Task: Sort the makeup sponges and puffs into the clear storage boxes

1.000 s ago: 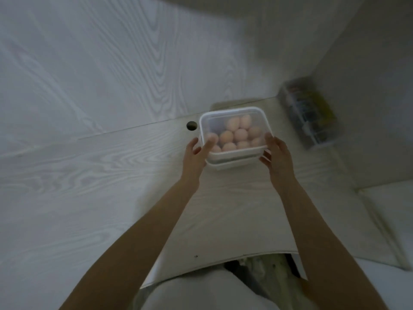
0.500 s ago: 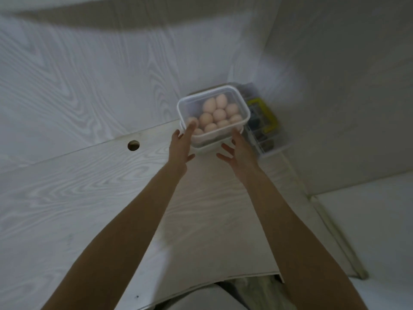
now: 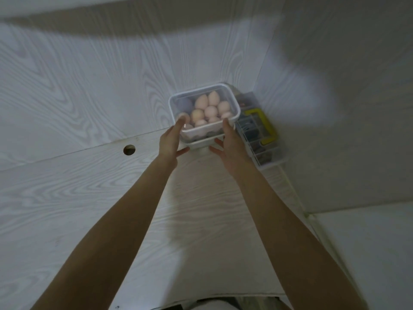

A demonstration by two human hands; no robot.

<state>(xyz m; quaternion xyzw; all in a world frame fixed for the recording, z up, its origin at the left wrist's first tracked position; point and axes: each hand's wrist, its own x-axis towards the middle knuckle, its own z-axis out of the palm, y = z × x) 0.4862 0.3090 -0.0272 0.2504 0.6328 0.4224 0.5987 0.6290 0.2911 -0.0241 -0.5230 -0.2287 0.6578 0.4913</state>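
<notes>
A lidded clear storage box [image 3: 232, 101] filled with several pink egg-shaped makeup sponges [image 3: 211, 111] and a greyish puff [image 3: 185, 105] sits on top of a second clear box [image 3: 201, 143], at the back of the white desk. My left hand [image 3: 171, 139] has its fingertips on the top box's near left corner, thumb spread away. My right hand [image 3: 232, 146] touches the near right corner the same way, thumb splayed below. Neither hand wraps around the box. The lower box's contents are mostly hidden.
A clear compartment organizer [image 3: 268, 153] with a yellow handle [image 3: 266, 124] stands right beside the boxes in the corner. The white wood-grain desk [image 3: 89, 198] has a round cable hole [image 3: 129, 150] at left. Walls close in behind and to the right.
The stacked boxes have gone from the desk's middle back to the corner beside the organizer. My right hand came off the box half a second ago and now touches it again.
</notes>
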